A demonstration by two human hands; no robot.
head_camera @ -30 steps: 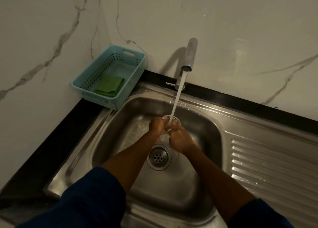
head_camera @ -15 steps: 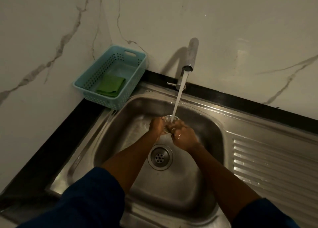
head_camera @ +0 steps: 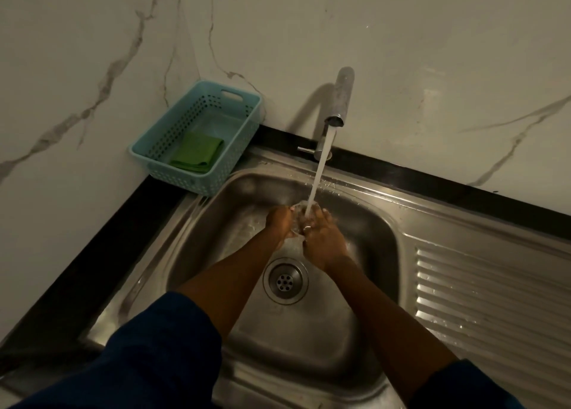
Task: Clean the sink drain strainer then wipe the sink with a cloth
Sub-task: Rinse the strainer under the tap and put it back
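Observation:
Both hands are together over the steel sink [head_camera: 355, 331], under the running water [head_camera: 319, 167] from the tap [head_camera: 341, 99]. My left hand [head_camera: 279, 220] and my right hand [head_camera: 323, 238] hold the round metal drain strainer [head_camera: 299, 211] between them; only its upper rim shows, with water splashing on it. The open drain hole [head_camera: 285, 280] lies just below my hands. A folded green cloth [head_camera: 197, 152] rests in the light blue basket [head_camera: 154, 157] at the sink's back left corner.
The ribbed steel draining board [head_camera: 494, 303] runs to the right of the basin, wet with drops. A black counter strip [head_camera: 80, 266] borders the sink on the left and at the back. Marble walls close in behind and to the left.
My hands have stayed under the stream, shifting slightly around the strainer. Water keeps running.

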